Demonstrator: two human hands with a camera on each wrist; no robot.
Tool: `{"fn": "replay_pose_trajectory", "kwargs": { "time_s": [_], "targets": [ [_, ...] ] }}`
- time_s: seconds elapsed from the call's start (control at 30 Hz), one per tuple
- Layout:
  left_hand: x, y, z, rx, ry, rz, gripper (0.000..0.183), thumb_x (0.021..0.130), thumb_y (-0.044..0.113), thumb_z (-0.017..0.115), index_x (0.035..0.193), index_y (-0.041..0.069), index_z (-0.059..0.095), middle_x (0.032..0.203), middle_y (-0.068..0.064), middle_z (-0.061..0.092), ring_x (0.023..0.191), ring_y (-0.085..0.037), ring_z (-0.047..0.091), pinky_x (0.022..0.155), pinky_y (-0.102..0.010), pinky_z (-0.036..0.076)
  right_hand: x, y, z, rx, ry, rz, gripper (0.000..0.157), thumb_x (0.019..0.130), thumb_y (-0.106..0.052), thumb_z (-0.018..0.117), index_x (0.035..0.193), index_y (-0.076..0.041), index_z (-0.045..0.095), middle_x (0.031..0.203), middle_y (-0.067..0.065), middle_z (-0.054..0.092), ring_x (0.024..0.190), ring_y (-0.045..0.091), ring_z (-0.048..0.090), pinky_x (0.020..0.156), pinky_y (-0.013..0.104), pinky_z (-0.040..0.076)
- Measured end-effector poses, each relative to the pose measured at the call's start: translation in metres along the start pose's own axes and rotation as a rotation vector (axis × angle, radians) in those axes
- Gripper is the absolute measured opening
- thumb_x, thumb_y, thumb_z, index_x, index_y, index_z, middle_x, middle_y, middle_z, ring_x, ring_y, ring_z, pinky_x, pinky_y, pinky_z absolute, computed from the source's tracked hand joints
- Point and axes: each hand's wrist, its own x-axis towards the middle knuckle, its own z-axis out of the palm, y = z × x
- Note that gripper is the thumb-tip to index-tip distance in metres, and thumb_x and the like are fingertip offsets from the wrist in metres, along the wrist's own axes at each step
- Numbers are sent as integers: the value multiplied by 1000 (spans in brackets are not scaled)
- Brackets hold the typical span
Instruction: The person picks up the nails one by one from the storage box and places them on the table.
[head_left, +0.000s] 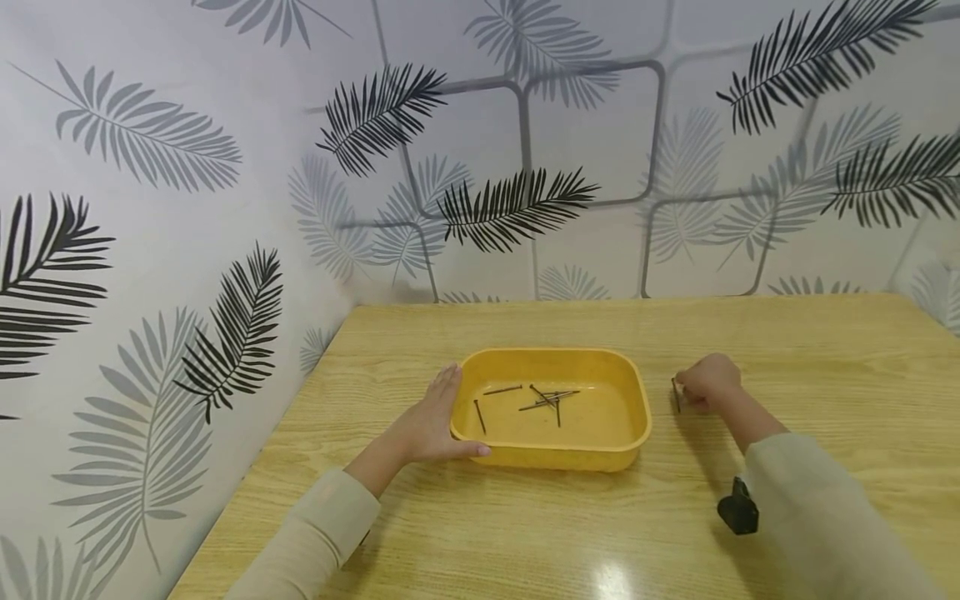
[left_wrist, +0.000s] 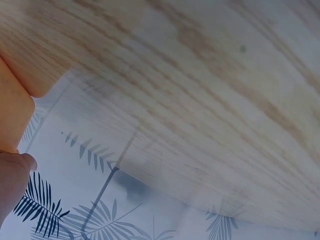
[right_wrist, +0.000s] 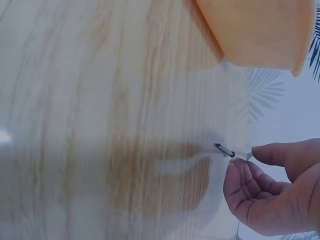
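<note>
A yellow plastic tray [head_left: 555,457] stands on the table, with several slender dark fasteners [head_left: 480,417], nails or screws, scattered inside. My left hand [head_left: 431,421] holds the tray's left end, thumb along the front rim and fingers at the left side. Only a part of this hand [left_wrist: 12,177] shows in the left wrist view. Right of the tray, my right hand [head_left: 708,382] is low over the table with curled fingers. A single dark fastener [right_wrist: 225,150] is at its fingertips. Whether they pinch it or only touch it is unclear.
The wooden table [head_left: 570,533] reaches back to a wall covering [head_left: 480,267] with a leaf pattern. A small black object [head_left: 738,508] shows beside the right sleeve [head_left: 825,508].
</note>
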Motion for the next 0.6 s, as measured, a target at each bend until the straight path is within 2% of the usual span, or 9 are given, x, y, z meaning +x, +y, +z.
{"fn": "replay_pose_trajectory", "kwargs": {
  "time_s": [0.13, 0.2, 0.3, 0.37, 0.4, 0.53, 0.6],
  "targets": [
    [1, 0, 1, 0, 0, 1, 125, 68, 75, 58, 148, 0, -1, 157, -17, -1, 145, -29, 1, 115, -48, 17, -1, 0, -4, 75, -22, 1, 19, 83, -6, 48, 67, 0, 55, 51, -2, 53, 45, 9, 51, 48, 24, 49],
    [1, -1, 1, 4, -2, 1, 124, 69, 74, 59, 148, 1, -2, 157, -16, -2, 145, -28, 0, 115, -48, 16, -4, -2, -5, 91, -26, 0, 19, 83, -8, 47, 77, 7, 58, 54, 0, 56, 46, 8, 53, 50, 25, 51],
    [2, -2, 2, 9, 0, 3, 125, 68, 76, 57, 149, 1, -3, 157, -15, -3, 145, -28, 0, 115, -48, 16, -7, -4, -7, 90, -31, 9, 33, 86, -11, 48, 99, 19, 55, 64, 4, 61, 50, 8, 56, 54, 27, 54],
    [2, -2, 2, 11, -1, 3, 126, 68, 77, 56, 149, 2, -3, 157, -15, -3, 145, -28, -1, 115, -48, 16, -8, -5, -7, 91, -34, 16, 49, 87, -12, 48, 121, 22, 43, 73, 9, 64, 54, 9, 57, 57, 28, 55],
    [2, -2, 2, 10, 0, 3, 126, 67, 78, 56, 149, 2, -3, 157, -15, -3, 145, -28, -1, 115, -48, 16, -9, -6, -8, 91, -37, 18, 54, 87, -13, 48, 126, 22, 38, 78, 11, 65, 55, 9, 58, 59, 28, 56],
    [1, -1, 2, 0, -1, 7, 127, 67, 79, 55, 148, 2, -4, 157, -16, -3, 145, -29, 0, 115, -49, 16, -13, -13, -10, 98, -63, 10, 62, 88, -14, 47, 134, 21, 27, 101, 28, 63, 60, 9, 59, 63, 29, 56],
    [1, -1, 2, 0, -3, 4, 127, 67, 80, 54, 148, 2, -5, 157, -16, -3, 145, -29, -1, 115, -49, 16, -17, -16, -11, 100, -77, -6, 63, 88, -15, 47, 135, 21, 25, 109, 31, 60, 63, 10, 59, 65, 29, 56]
  ]
}}
